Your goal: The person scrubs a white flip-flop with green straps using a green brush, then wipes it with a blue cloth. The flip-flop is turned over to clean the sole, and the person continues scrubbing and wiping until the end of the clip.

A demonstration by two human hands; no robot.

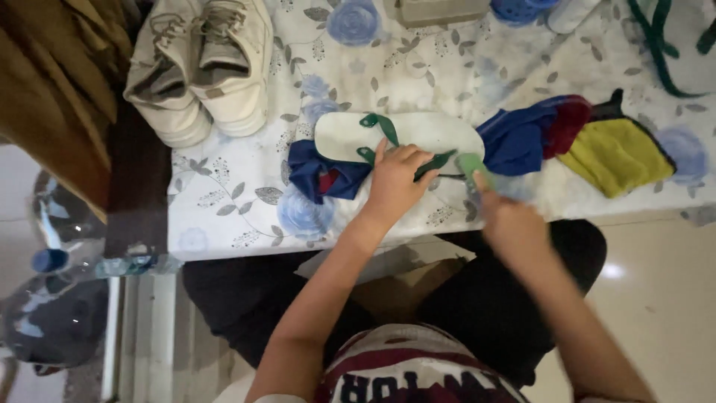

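Pressed flat with fingers spread, the left hand [394, 183] pins down a white flip-flop [399, 136] with green straps, while the right hand [506, 216] pinches a small pale green brush or sponge [471, 166] at the sandal's right end. White-soled and lying lengthwise, the flip-flop sits on a floral tablecloth [246, 201] near the table's front edge. It lies between a dark blue cloth [321, 175] and a blue-and-red cloth [526, 134], with white sneakers [201, 67] well apart at the left.
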